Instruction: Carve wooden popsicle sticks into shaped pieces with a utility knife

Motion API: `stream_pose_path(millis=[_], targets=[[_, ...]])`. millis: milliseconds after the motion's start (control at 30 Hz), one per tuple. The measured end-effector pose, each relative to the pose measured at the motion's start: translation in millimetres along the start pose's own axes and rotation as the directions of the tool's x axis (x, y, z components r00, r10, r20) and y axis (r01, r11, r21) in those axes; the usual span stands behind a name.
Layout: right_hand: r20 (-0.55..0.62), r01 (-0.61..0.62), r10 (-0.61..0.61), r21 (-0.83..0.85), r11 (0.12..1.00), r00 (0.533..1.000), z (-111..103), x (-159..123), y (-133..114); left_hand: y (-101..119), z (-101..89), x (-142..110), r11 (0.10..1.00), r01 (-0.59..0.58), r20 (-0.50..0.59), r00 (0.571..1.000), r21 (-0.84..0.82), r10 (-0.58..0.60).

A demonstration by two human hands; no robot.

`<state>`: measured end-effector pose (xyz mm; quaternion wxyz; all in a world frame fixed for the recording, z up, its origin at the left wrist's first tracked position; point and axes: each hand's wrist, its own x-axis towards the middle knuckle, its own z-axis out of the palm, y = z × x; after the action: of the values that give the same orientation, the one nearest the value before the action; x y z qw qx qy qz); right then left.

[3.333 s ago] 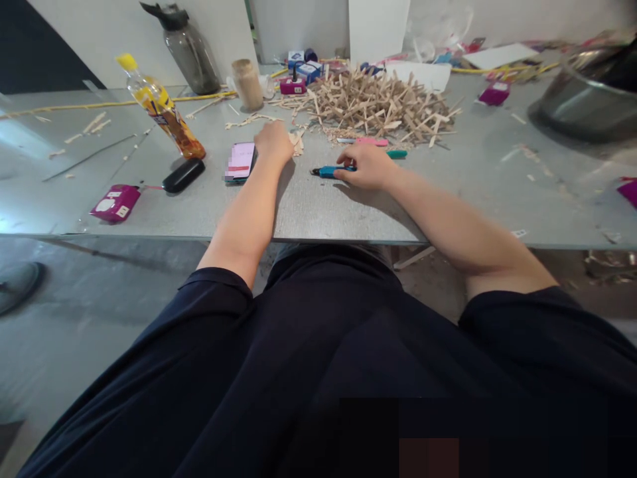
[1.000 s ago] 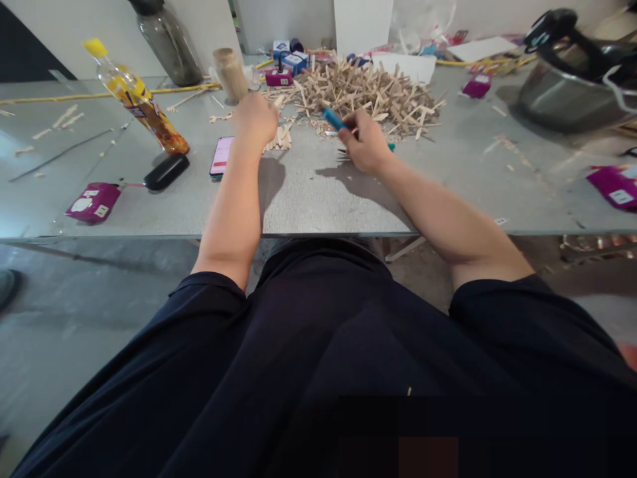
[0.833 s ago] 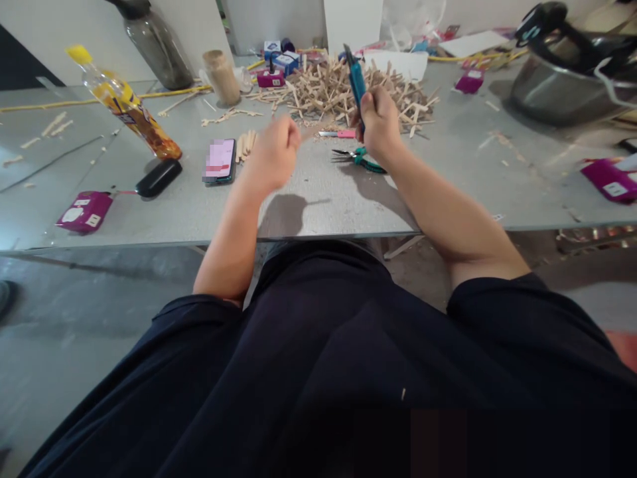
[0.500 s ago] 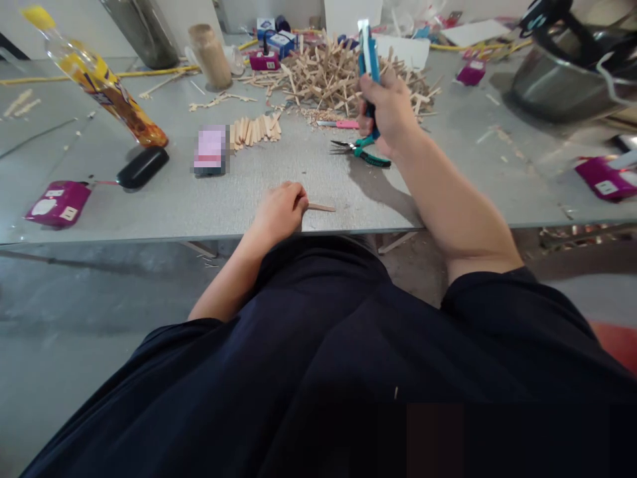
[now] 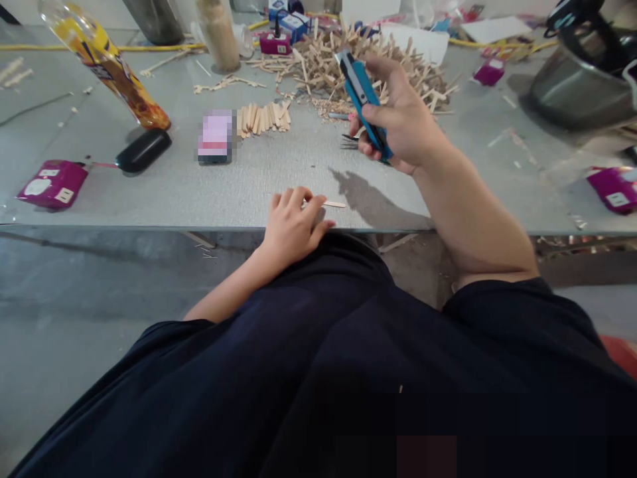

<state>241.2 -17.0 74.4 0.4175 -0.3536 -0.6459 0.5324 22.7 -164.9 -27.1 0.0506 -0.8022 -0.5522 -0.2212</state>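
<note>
Right hand point(image 5: 411, 126) grips the knife point(image 5: 365, 99); left hand point(image 5: 292, 229), fingers curved, touches the stick point(image 5: 337, 204), perhaps pinning it. Keep the stick flat, fingertips well clear of the blade point(image 5: 341, 58).

- Right hand point(image 5: 405, 113) grips the blue utility knife point(image 5: 365, 103) above the counter point(image 5: 223, 199)
- Left hand point(image 5: 293, 222) touches a wooden stick point(image 5: 336, 204) — near the counter's front edge

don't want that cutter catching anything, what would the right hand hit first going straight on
Probably the pile of wooden sticks, met by the blue cutter in the right hand; the hand looks raised, so it might pass above them.
</note>
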Motion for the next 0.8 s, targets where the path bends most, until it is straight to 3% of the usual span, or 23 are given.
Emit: stream_pose_path(millis=[67, 200, 367, 433, 500, 667, 800], targets=[[0.043, 0.047, -0.046, -0.021, 0.999, 0.998, 3, -16, -5, 7, 1.4, -12, 0.998, -0.046, 0.032, 0.999, 0.050, 0.044], [-0.037, 0.097, -0.096, 0.008, 0.995, 0.995, 3, -42, -5, 7, 4.6, -19, 0.991, -0.109, 0.067, 0.992, 0.080, 0.104], [0.058, 0.120, -0.118, -0.037, 0.992, 0.991, 1, -60, 16, -1, 6.4, -16, 0.988, -0.152, 0.065, 0.986, -0.012, 0.152], [-0.003, 0.199, -0.201, -0.109, 0.974, 0.980, 9, -71, 28, -1, 5.9, -15, 0.990, -0.136, 0.086, 0.987, -0.026, 0.138], [-0.170, 0.240, -0.282, -0.229, 0.943, 0.944, 21, -82, 39, 0, 4.6, -15, 0.990, -0.138, 0.114, 0.983, -0.034, 0.141], [-0.349, 0.216, -0.316, -0.297, 0.930, 0.882, 39, -98, 62, 0, 3.1, -14, 0.988, -0.150, 0.162, 0.975, -0.036, 0.154], [-0.277, 0.233, -0.251, -0.096, 0.968, 0.928, 29, -95, 78, -1, 8.5, -14, 0.991, -0.134, 0.150, 0.980, -0.001, 0.132]])
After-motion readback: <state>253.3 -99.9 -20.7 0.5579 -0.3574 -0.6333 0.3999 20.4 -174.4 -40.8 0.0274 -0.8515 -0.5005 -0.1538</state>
